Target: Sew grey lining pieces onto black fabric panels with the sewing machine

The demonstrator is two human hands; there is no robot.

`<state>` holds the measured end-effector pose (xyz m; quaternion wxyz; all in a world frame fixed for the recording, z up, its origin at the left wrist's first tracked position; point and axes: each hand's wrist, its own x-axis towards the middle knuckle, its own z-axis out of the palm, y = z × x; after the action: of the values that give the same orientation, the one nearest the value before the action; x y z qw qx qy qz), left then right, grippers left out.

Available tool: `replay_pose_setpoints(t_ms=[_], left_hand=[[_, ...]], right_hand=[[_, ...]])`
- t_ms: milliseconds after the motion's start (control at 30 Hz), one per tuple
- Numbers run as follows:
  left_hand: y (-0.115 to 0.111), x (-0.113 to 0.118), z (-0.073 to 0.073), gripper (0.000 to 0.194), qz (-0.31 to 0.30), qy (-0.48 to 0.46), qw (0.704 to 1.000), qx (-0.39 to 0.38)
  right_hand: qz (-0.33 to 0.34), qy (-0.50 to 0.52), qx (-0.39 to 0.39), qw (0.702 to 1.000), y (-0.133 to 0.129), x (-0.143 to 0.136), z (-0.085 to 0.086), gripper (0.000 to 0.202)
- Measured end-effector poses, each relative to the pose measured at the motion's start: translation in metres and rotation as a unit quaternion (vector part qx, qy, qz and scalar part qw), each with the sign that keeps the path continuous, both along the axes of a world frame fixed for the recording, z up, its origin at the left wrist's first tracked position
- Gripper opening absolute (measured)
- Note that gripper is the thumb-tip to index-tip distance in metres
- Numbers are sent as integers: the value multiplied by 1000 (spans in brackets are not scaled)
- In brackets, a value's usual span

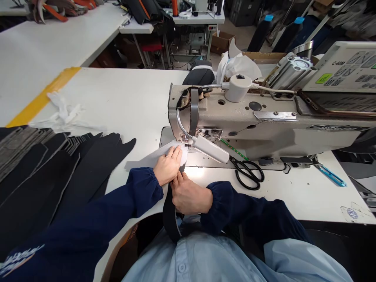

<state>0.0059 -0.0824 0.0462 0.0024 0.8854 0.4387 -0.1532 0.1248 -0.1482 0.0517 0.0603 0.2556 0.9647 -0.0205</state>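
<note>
My left hand (168, 164) lies with its fingers stretched over a piece of light grey mesh fabric (152, 154), pressing it down just in front of the sewing machine (246, 121). Close below it, my right hand (189, 192) has its fingers closed on a strip of black fabric (169, 207), which hangs over the table edge towards my lap. The strip's upper end runs under the mesh fabric. A white clip-on lamp (210, 149) partly hides the needle area. Black-handled scissors (249, 172) rest to the right of my hands.
Stacks of dark cut fabric pieces (85, 168) cover the table's left side, with white scraps (63, 109) behind them. A blue snips tool (330, 175) lies at the right. The machine's control panel (343, 68) stands at the back right. Yellow tape (44, 96) crosses the tabletop.
</note>
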Motion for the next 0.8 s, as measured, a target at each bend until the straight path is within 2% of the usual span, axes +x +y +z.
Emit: replay_pose_setpoints(t_ms=[167,267,533,667,800], left_hand=[[6,10,1,58,30,9,1000,4],[13,11,1,57,28,4,1000,7],[12,-16,-3,60,-8,-20,999,45],[12,-12,-7,54,-1,3,997,73],[17,-9,-4,47,-16,38,994,101]], right_hand=[[-8,-30,-70,997,10,4,19,41],[-18,-46,-93,994,15,8,25,45],[-21,-68,-99,992,22,11,22,51],[-27,-64,-92,993,25,12,24,49],[-33,-69,-87,993,30,14,28,47]])
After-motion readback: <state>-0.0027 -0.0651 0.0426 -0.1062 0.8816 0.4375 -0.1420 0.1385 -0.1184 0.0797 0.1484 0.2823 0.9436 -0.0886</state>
